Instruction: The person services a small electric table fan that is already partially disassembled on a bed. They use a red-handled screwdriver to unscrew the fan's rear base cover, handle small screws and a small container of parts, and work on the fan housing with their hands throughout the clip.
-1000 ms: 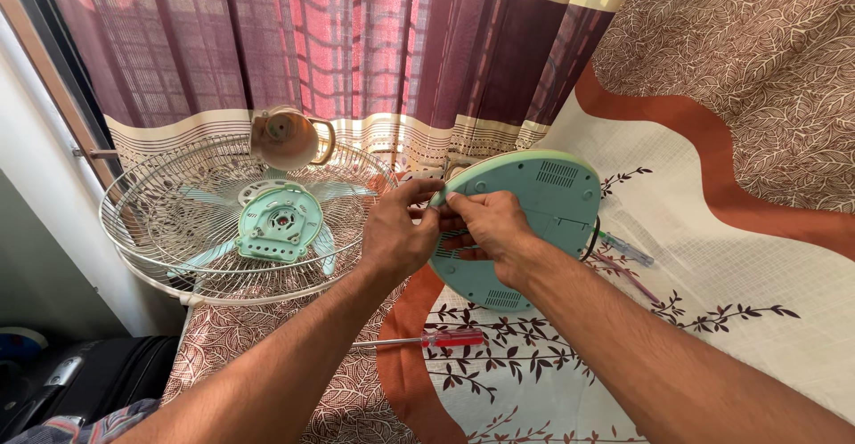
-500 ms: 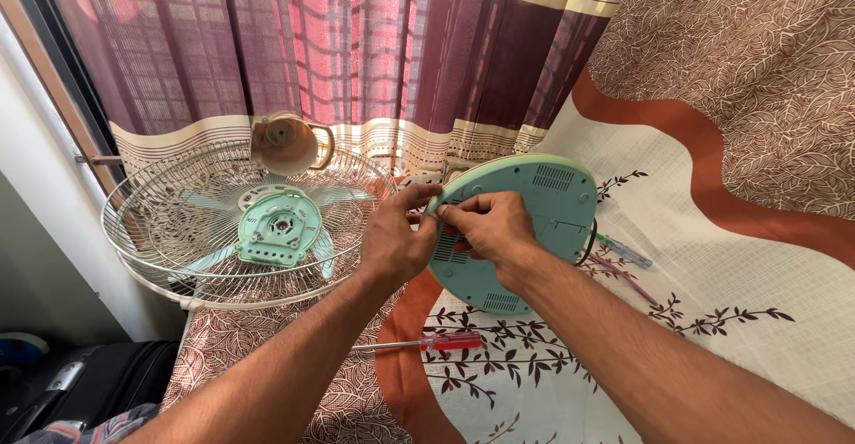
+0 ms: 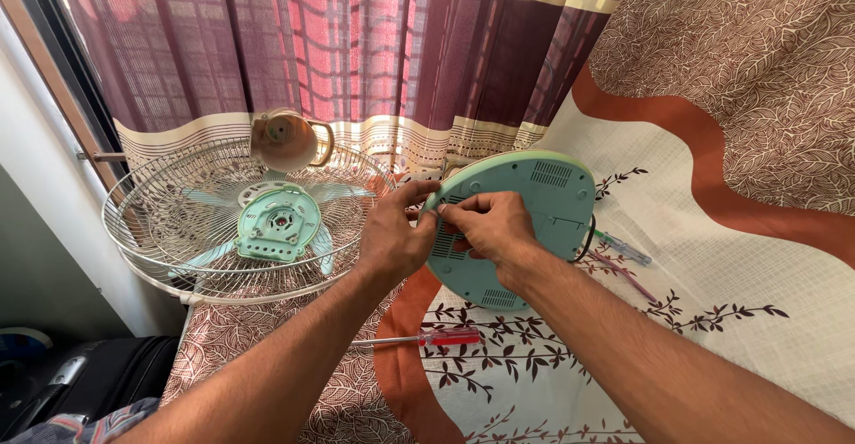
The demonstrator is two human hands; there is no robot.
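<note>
**Both hands on the underside of a round green fan base**

Here the round pale-green fan base (image 3: 534, 221) is tipped up on its edge, its vented underside turned toward the camera, over a bed covered in a leaf-patterned sheet (image 3: 712, 319). The left hand (image 3: 392, 239) sits at the base's left rim, thumb and fingertips pinched together on the edge of the plastic. The right hand (image 3: 490, 226) lies flat across the underside, its fingertips pressed together on a small spot beside the left thumb; what, if anything, sits between them is too small to tell. So each grip is closed on the base itself.

A black cord (image 3: 588, 235) curls out at the base's right edge. Just left of the hands lies the wire fan guard (image 3: 169, 239) with green blades and a green hub (image 3: 276, 221) inside it, and the tan motor housing (image 3: 285, 139) stands at its far rim. A red-handled screwdriver (image 3: 427, 338) lies on the sheet below the base, and a clear-handled screwdriver (image 3: 623, 249) rests to its right. A plaid maroon curtain (image 3: 356, 52) hangs behind.
</note>
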